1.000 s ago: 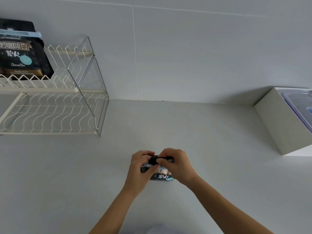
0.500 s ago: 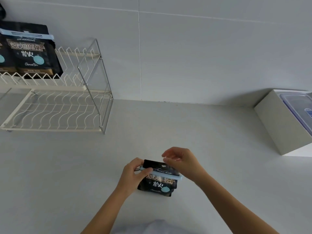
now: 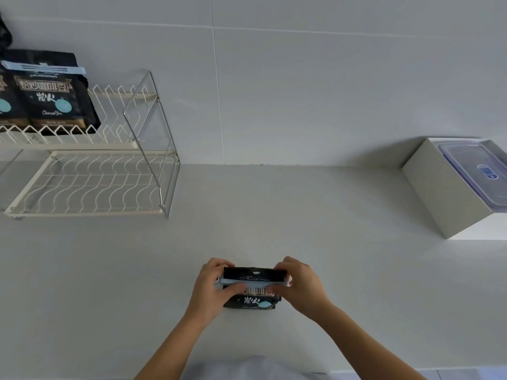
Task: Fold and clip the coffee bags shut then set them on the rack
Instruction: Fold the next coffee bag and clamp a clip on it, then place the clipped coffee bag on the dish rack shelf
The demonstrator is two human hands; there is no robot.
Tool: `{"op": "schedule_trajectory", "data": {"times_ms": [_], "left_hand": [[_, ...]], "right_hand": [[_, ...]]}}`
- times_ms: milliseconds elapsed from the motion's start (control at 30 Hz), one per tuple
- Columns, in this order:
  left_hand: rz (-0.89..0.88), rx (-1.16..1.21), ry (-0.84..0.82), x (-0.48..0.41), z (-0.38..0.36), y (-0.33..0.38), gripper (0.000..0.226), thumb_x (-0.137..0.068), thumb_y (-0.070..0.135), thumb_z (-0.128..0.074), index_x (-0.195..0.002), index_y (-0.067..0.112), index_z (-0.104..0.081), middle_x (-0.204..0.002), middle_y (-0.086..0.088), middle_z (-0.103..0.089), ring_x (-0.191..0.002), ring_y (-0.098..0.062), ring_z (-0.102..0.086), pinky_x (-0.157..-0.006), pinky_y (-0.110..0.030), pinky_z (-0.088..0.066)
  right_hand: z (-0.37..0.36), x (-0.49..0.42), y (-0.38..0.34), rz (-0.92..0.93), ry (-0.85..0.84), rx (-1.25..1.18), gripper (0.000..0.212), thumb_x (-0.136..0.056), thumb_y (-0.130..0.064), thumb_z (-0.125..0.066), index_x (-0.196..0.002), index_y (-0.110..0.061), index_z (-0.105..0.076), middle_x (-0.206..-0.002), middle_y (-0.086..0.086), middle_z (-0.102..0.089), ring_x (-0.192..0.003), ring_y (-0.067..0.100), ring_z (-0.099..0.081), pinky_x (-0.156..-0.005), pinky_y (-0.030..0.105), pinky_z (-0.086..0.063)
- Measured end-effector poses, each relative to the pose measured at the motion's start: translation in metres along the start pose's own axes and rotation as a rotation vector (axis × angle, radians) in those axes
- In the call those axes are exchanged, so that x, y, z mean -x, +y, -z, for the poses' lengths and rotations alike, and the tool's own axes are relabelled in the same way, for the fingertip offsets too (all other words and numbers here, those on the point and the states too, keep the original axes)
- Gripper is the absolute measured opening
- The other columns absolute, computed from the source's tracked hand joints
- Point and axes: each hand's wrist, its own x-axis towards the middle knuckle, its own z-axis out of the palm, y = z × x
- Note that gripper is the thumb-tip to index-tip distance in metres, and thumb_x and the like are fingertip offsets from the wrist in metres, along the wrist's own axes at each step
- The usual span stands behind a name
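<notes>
A black coffee bag (image 3: pixel 252 298) stands on the white counter near me, its top folded over. A pale blue clip (image 3: pixel 251 281) runs level across the fold. My left hand (image 3: pixel 210 289) pinches the clip's left end and the bag's side. My right hand (image 3: pixel 300 286) pinches the clip's right end. On the upper shelf of the white wire rack (image 3: pixel 90 182) at the far left stands a clipped black coffee bag (image 3: pixel 52 94), with another bag (image 3: pixel 5 105) partly cut off by the frame edge beside it.
The rack's lower shelf holds nothing, and its upper shelf has free space to the right of the bags. A white box (image 3: pixel 452 193) holding a clear lidded container (image 3: pixel 477 171) sits at the back right. A tiled wall stands behind the counter.
The clip, tilted half a second ago with my right hand lifted off it, now lies level across the fold with both hands pressing its ends. The view has shifted left, showing more of the rack.
</notes>
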Motion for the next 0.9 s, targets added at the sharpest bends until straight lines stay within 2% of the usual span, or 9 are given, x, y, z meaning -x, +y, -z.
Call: {"op": "schedule_trajectory", "data": {"times_ms": [167,233,367,467,533,600,667,767,900], "left_hand": [[0.091,0.087,0.047,0.006,-0.005,0.003,0.019,-0.072,0.020,-0.079,-0.087,0.013,-0.069,-0.094,-0.004,-0.060,-0.090,-0.023,-0.063,-0.079,-0.036,-0.055],[0.208,0.177,0.085,0.012,-0.011,0.005,0.021,-0.072,0.021,-0.080,-0.087,0.015,-0.066,-0.090,-0.004,-0.063,-0.085,-0.022,-0.067,-0.069,-0.030,-0.057],[0.412,0.402,0.197,0.029,-0.032,0.012,0.031,-0.074,0.020,-0.078,-0.097,0.018,-0.058,-0.095,-0.003,-0.067,-0.085,-0.019,-0.068,-0.057,-0.019,-0.054],[0.556,0.504,0.264,0.041,-0.045,0.015,0.044,-0.079,0.027,-0.073,-0.114,0.023,-0.047,-0.109,0.002,-0.058,-0.098,-0.013,-0.060,-0.065,-0.022,-0.052],[0.599,0.540,0.258,0.054,-0.052,0.015,0.041,-0.078,0.035,-0.071,-0.112,0.026,-0.049,-0.111,0.005,-0.060,-0.099,-0.010,-0.060,-0.065,-0.019,-0.050],[0.582,0.544,0.260,0.062,-0.056,0.013,0.036,-0.078,0.038,-0.070,-0.108,0.028,-0.053,-0.112,0.004,-0.063,-0.100,-0.009,-0.061,-0.066,-0.017,-0.051],[0.569,0.539,0.296,0.063,-0.058,0.013,0.036,-0.078,0.036,-0.071,-0.108,0.025,-0.057,-0.113,0.000,-0.066,-0.100,-0.013,-0.063,-0.073,-0.024,-0.055],[0.596,0.523,0.369,0.058,-0.055,0.019,0.042,-0.075,0.035,-0.075,-0.110,0.017,-0.060,-0.111,-0.005,-0.068,-0.101,-0.021,-0.065,-0.088,-0.043,-0.055],[0.557,0.544,0.399,0.051,-0.033,0.026,0.040,-0.076,0.035,-0.074,-0.108,0.015,-0.060,-0.109,-0.006,-0.069,-0.097,-0.019,-0.067,-0.084,-0.038,-0.057]], "right_hand": [[0.002,-0.005,0.005,0.088,-0.020,0.043,0.011,-0.074,-0.035,-0.068,-0.080,-0.027,-0.063,-0.075,-0.012,-0.051,-0.069,0.013,-0.052,-0.052,0.024,-0.034],[0.004,-0.006,0.010,0.088,-0.037,0.027,0.014,-0.075,-0.037,-0.068,-0.081,-0.025,-0.063,-0.079,-0.010,-0.055,-0.072,0.013,-0.054,-0.055,0.026,-0.038],[0.001,0.003,0.018,-0.069,-0.105,-0.340,0.020,-0.079,-0.028,-0.072,-0.096,-0.024,-0.062,-0.092,-0.006,-0.063,-0.077,0.012,-0.057,-0.063,0.019,-0.049],[-0.001,0.008,0.027,-0.190,-0.182,-0.451,0.035,-0.083,-0.030,-0.069,-0.114,-0.020,-0.053,-0.107,-0.002,-0.059,-0.084,0.013,-0.061,-0.069,0.026,-0.054],[0.000,0.010,0.037,-0.249,-0.340,-0.508,0.042,-0.084,-0.037,-0.066,-0.120,-0.023,-0.050,-0.112,-0.002,-0.061,-0.094,0.013,-0.064,-0.073,0.030,-0.056],[-0.001,0.010,0.046,-0.247,-0.500,-0.544,0.040,-0.083,-0.044,-0.066,-0.117,-0.030,-0.051,-0.114,-0.003,-0.064,-0.102,0.012,-0.064,-0.082,0.033,-0.057],[-0.002,0.010,0.047,-0.188,-0.591,-0.517,0.042,-0.076,-0.047,-0.070,-0.113,-0.037,-0.052,-0.112,-0.005,-0.066,-0.103,0.011,-0.063,-0.081,0.030,-0.057],[-0.007,0.008,0.039,-0.129,-0.568,-0.514,0.045,-0.073,-0.039,-0.078,-0.110,-0.037,-0.053,-0.106,-0.009,-0.067,-0.097,0.009,-0.064,-0.070,0.021,-0.056],[-0.008,-0.002,0.022,-0.085,-0.470,-0.562,0.047,-0.072,-0.035,-0.080,-0.112,-0.032,-0.056,-0.106,-0.009,-0.068,-0.095,0.008,-0.064,-0.066,0.018,-0.054]]}}
